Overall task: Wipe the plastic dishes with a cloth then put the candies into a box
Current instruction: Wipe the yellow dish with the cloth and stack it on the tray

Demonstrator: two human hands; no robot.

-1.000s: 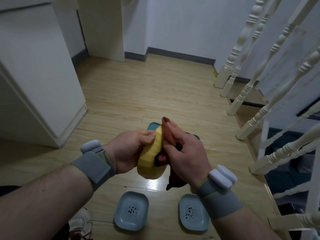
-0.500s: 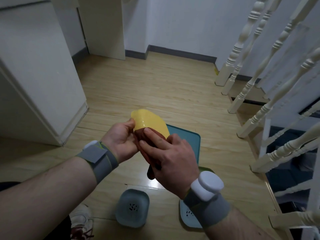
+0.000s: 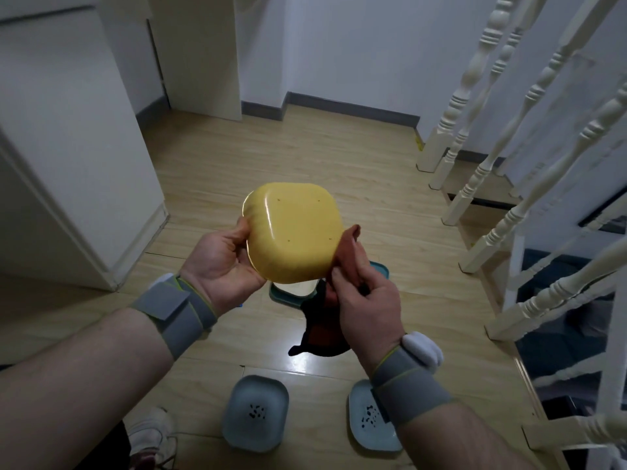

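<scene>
a person holds a yellow plastic dish [image 3: 293, 230] up over a wooden floor [image 3: 258, 157], its underside turned toward the head camera. the left hand [image 3: 222, 262] grips the dish's left edge, thumb on the rim and fingers hidden behind it. the right hand [image 3: 364, 300] pinches a reddish-brown cloth [image 3: 325, 329] against the dish's lower right edge; the cloth's top end pokes up beside the rim and the rest hangs below the hand. both wrists wear grey straps, each with a white block.

on the floor directly beneath the raised dish lies a teal tray [image 3: 288, 293], mostly hidden by dish and hand. nearer the person, two light blue dishes rest well apart: the left blue dish [image 3: 256, 412] and the right blue dish [image 3: 368, 418], each holding small dark specks, too small to identify. the right arm covers part of the right one. a white shoe [image 3: 149, 435] shows at lower left, and white stair railings [image 3: 509, 147] stand on the right.
</scene>
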